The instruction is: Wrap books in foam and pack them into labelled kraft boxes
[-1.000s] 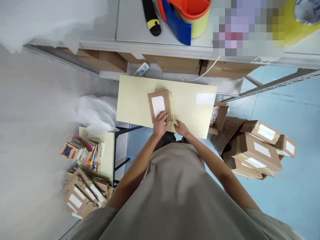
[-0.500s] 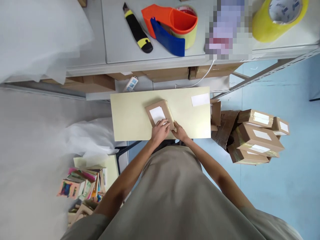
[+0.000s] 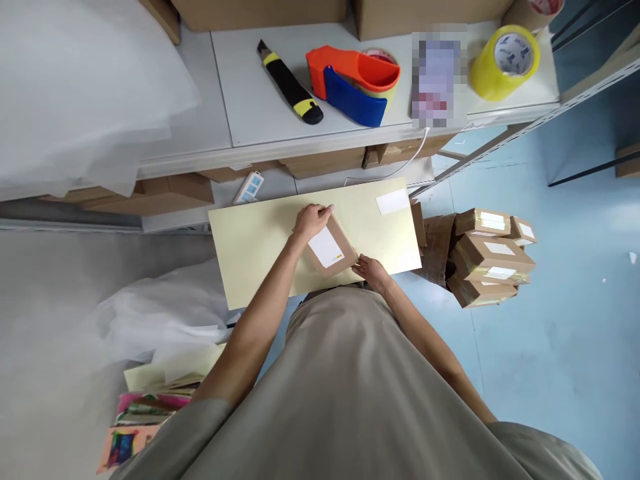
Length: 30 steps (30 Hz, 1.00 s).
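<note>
A small brown cardboard box (image 3: pixel 331 250) with a white label on top lies turned at an angle on the pale yellow table (image 3: pixel 250 247). My left hand (image 3: pixel 311 221) grips the box's far left corner with its fingers curled over the edge. At the near right corner my right hand (image 3: pixel 371 269) pinches the box. A loose white label (image 3: pixel 393 201) lies on the table's far right part.
A grey shelf (image 3: pixel 240 100) behind the table carries a black-and-yellow knife (image 3: pixel 290 83), an orange-and-blue tape dispenser (image 3: pixel 355 77) and a yellow tape roll (image 3: pixel 505 61). Labelled brown boxes (image 3: pixel 493 257) are stacked on the blue floor at right. White wrapping sheets (image 3: pixel 150 313) and colourful packs (image 3: pixel 135 427) lie at left.
My left hand moved from the box's near edge to its far corner. The box has been rotated on the table. The view tilted up, showing more of the shelf.
</note>
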Motion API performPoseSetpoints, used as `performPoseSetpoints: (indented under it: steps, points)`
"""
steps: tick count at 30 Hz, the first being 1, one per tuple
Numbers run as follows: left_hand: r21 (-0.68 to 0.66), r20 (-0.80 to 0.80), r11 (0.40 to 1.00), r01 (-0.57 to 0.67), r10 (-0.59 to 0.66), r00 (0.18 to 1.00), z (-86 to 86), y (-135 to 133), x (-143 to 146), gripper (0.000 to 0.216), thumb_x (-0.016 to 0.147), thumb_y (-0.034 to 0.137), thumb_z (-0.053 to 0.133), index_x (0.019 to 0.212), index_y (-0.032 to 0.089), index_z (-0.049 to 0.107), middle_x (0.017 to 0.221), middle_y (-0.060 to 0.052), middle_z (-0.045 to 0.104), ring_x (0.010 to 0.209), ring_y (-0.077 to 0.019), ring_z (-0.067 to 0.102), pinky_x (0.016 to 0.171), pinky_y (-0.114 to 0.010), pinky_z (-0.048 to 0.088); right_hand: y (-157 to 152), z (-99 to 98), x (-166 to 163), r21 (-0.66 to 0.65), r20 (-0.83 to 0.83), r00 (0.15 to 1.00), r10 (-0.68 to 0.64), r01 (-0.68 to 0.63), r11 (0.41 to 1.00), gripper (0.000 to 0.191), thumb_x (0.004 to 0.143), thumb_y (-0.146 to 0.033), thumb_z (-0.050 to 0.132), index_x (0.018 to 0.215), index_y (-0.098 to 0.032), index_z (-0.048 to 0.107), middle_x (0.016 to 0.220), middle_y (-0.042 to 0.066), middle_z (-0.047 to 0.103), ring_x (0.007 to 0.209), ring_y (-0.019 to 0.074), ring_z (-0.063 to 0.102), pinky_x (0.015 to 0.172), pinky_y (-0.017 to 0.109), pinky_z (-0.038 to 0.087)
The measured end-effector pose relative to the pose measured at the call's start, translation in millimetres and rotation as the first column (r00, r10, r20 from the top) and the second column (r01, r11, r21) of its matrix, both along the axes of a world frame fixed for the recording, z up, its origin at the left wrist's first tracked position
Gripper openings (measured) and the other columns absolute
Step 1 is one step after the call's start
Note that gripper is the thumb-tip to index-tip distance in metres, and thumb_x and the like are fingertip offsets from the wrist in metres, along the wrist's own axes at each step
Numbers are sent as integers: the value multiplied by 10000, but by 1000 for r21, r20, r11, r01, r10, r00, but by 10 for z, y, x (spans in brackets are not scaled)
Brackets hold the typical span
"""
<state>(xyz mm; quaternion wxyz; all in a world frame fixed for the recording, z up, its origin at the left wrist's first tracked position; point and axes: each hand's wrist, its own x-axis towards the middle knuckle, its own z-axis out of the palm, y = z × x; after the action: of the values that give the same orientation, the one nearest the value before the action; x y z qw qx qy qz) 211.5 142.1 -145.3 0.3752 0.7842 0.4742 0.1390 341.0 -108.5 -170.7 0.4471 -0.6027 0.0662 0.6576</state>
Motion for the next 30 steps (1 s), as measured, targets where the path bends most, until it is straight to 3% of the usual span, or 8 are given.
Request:
performPoseSetpoints:
  steps: [3,6,10,12,14,20,25,30]
  points:
    - [0,-31,999,-39,39,999,165,-84,-234,376,1062,516,647,1005,206,852,1032,-106,822,922,-247,683,870,-359,489,-56,155,1,71,157,984,-90,79,994,278,956,-518,761,1027,-249,749,1148,80,824,1120,264,793,1123,446,625]
    - [4,-71,998,-56,56,996,268,-281,-499,375,1054,509,650,1004,204,863,995,-114,805,944,-260,695,850,-352,507,-100,284,90,150,401,905,-141,87,985,460,943,-640,737,1155,-234,773,1219,95,826,1168,292,789,1099,469,630]
    - [-153,-119,985,-83,65,991,235,-707,-727,279,1038,403,657,1018,213,861,1019,-101,827,930,-251,742,843,-320,530,-94,325,280,92,748,662,-34,-53,994,610,938,-766,644,1148,-205,764,1172,144,841,1139,335,796,987,483,654]
    - [-212,-150,973,-87,55,987,197,-899,-771,282,1049,386,628,1017,220,854,1055,-101,834,953,-248,760,842,-305,526,-85,294,368,11,831,554,45,-98,995,625,924,-806,631,1086,-213,748,1086,147,850,1073,347,814,914,475,663]
    - [-219,-206,974,-60,14,978,174,-1024,-783,331,1069,397,582,950,224,838,1047,-112,829,955,-253,762,824,-305,508,-77,259,439,-33,851,516,95,-129,991,613,899,-820,659,1045,-229,730,1069,145,854,1042,346,827,875,453,664]
    - [-236,-278,972,-6,-61,958,71,-1023,-730,497,1047,572,567,715,225,696,840,-128,761,808,-276,700,720,-340,432,-30,264,567,-65,794,575,197,-241,968,626,820,-788,780,1101,-230,760,1129,125,864,1051,317,816,825,379,651]
    - [-450,-96,893,-18,-28,995,-80,-917,-740,572,973,647,611,589,231,534,570,-29,535,643,-220,579,644,-324,395,3,280,659,-59,736,610,293,-374,926,652,852,-887,690,729,-248,653,708,23,732,751,225,692,683,314,567]
    - [-541,160,841,7,94,983,-62,-957,-755,582,835,771,718,763,195,675,734,-42,693,826,-256,670,727,-313,534,7,239,772,-59,614,678,406,-473,879,754,784,-962,701,584,-280,451,574,-15,551,675,190,596,643,304,530]
